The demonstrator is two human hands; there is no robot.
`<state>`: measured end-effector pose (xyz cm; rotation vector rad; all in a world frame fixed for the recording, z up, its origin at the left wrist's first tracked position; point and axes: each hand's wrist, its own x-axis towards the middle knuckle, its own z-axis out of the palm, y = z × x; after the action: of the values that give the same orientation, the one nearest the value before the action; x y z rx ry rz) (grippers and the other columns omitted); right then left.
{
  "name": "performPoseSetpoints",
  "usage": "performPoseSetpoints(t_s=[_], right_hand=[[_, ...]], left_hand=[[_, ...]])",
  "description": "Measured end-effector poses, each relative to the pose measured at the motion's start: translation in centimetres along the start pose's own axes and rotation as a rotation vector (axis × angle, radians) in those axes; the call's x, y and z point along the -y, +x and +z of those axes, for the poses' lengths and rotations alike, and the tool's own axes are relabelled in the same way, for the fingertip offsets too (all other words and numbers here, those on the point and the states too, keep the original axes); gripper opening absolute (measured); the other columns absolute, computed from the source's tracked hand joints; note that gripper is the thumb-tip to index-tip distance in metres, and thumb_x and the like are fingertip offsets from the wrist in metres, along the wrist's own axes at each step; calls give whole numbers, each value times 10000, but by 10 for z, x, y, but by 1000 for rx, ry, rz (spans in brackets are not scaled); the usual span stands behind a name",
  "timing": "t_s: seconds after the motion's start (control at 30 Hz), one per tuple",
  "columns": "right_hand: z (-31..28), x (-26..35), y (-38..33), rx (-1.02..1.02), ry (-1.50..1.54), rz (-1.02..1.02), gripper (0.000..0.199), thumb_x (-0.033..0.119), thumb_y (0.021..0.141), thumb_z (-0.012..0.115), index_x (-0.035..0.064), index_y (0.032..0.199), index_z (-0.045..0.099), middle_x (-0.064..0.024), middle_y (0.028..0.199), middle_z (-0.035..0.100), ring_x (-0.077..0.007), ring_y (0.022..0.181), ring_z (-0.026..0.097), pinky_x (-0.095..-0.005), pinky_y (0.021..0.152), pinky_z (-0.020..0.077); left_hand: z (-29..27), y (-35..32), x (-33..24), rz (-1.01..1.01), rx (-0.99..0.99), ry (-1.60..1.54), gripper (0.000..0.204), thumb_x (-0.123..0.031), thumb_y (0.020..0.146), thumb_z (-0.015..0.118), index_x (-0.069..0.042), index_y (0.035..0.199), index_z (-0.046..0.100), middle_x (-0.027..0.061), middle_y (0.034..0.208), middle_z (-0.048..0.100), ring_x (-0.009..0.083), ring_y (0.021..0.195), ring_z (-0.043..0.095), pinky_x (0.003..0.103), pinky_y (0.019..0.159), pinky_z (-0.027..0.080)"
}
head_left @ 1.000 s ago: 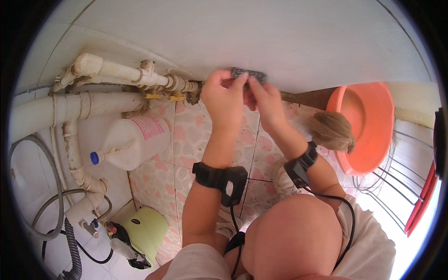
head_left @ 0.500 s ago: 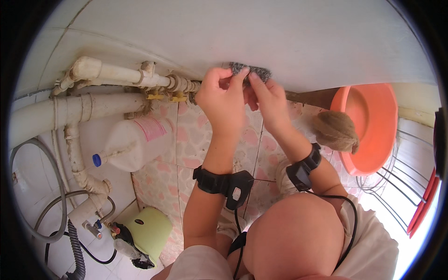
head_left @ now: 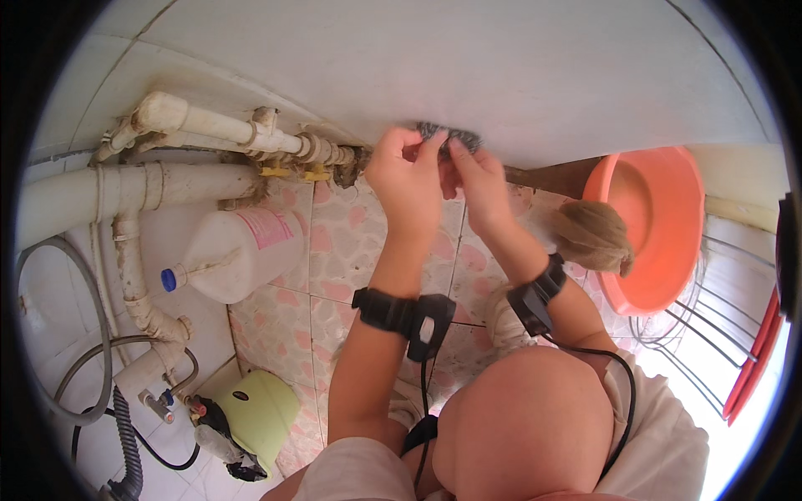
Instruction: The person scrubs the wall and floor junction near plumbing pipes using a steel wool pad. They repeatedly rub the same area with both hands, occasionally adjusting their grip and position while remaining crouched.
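Left hand (head_left: 407,179) and right hand (head_left: 478,185) are both pinching a grey scouring pad (head_left: 451,138) in closed fingers, pressing it against the white wall (head_left: 501,75) beside the pipes (head_left: 217,129).

Single head view, looking steeply down, hands (head_left: 443,179) close

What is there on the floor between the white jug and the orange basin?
In the head view, pink-patterned floor tiles, the person's two forearms crossing above them, and a brown mop-like tuft beside the orange basin. The white jug lies left.
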<state>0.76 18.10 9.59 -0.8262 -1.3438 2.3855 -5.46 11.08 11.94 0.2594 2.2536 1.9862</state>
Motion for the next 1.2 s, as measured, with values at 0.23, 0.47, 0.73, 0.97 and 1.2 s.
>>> performPoseSetpoints(t_s=[0.23, 0.47, 0.73, 0.97, 1.2], right_hand=[[-28, -4, -8, -34, 62, -44, 295, 239, 985, 475, 8, 840, 588, -64, 649, 610, -109, 477, 487, -245, 444, 380], [-22, 0, -6, -184, -44, 144, 292, 248, 990, 479, 16, 845, 579, -53, 639, 594, -112, 480, 492, -240, 445, 379], [-41, 15, -24, -255, -9, -94, 260, 211, 982, 498, 17, 822, 564, -47, 631, 588, -112, 479, 495, -244, 439, 379], [-54, 21, -30, -322, 84, -174, 280, 214, 978, 508, 5, 802, 571, -66, 631, 596, -125, 478, 501, -253, 438, 380], [-59, 21, -31, -317, -54, -65, 279, 217, 972, 520, -5, 816, 584, -69, 618, 599, -116, 459, 486, -243, 432, 378]], left_hand=[[18, -16, 9, -100, 25, -31, 184, -17, 771, 742, 31, 767, 564, 61, 672, 623, 96, 555, 561, 247, 472, 432], [29, -14, 5, -107, 4, -25, 187, -7, 776, 734, 19, 760, 550, 51, 641, 597, 97, 534, 547, 251, 447, 416], [51, -38, -3, -196, 34, -176, 214, -10, 781, 739, 11, 762, 527, 31, 626, 569, 74, 488, 501, 247, 413, 401], [63, -50, -5, -118, 57, -275, 227, -52, 741, 773, 20, 724, 558, 52, 596, 579, 96, 479, 505, 265, 420, 413], [65, -47, 1, -112, 58, -168, 227, -1, 777, 742, 8, 747, 517, 33, 621, 580, 77, 493, 507, 240, 422, 391]])
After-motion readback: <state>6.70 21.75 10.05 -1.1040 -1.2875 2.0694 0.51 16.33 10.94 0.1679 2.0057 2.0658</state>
